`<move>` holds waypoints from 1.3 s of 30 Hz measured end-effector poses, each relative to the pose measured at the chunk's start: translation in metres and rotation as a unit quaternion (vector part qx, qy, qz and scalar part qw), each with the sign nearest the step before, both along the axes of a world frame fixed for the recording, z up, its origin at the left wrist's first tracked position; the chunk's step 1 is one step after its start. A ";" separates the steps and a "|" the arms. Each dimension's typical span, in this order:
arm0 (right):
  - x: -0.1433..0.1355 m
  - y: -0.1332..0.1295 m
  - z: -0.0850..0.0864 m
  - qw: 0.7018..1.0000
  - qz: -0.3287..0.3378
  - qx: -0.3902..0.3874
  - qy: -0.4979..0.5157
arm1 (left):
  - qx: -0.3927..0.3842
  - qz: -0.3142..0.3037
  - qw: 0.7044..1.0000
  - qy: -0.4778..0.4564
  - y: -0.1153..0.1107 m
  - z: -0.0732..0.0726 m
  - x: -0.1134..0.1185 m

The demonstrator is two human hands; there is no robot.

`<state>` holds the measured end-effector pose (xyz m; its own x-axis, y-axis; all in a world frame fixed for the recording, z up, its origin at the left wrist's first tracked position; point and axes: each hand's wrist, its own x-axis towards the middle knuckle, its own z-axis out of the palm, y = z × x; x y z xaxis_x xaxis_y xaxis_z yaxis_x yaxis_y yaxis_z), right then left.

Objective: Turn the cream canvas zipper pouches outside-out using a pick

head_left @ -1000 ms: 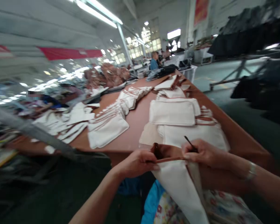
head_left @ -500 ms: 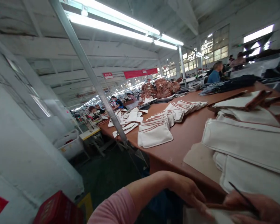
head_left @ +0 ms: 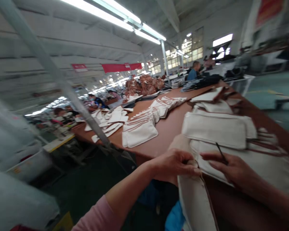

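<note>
My left hand (head_left: 177, 163) is closed at the table's front edge, pinching the top of a white fabric piece (head_left: 197, 202) with brown edging. The piece hangs down below the hand. Just to the right, my right hand (head_left: 231, 166) is closed around a thin dark pointed tool (head_left: 221, 152), whose exact kind I cannot make out. Its fingers are close to the upper edge of the held piece, over a pile of white fabric pieces (head_left: 214, 130). Under my left hand lies a beige sheet (head_left: 180, 144).
Overlapping white pieces (head_left: 141, 133) fan across the brown table (head_left: 166, 128), with a looser heap (head_left: 110, 122) to their left. A metal post (head_left: 62, 86) rises at the table's left edge. Brown bundles (head_left: 144, 85) and a person in blue (head_left: 192, 74) are farther back.
The view has swung to the right. Both hands have come up into fuller sight, and the white fabric piece now hangs lengthwise from my left hand. The dark tool stays in my right hand.
</note>
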<state>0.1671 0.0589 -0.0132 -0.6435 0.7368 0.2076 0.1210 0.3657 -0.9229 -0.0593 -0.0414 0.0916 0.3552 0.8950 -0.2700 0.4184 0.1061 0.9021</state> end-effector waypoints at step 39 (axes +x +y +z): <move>0.019 -0.021 0.025 0.988 0.044 -0.150 -0.004 | 0.050 0.073 0.993 0.074 0.018 -0.051 0.057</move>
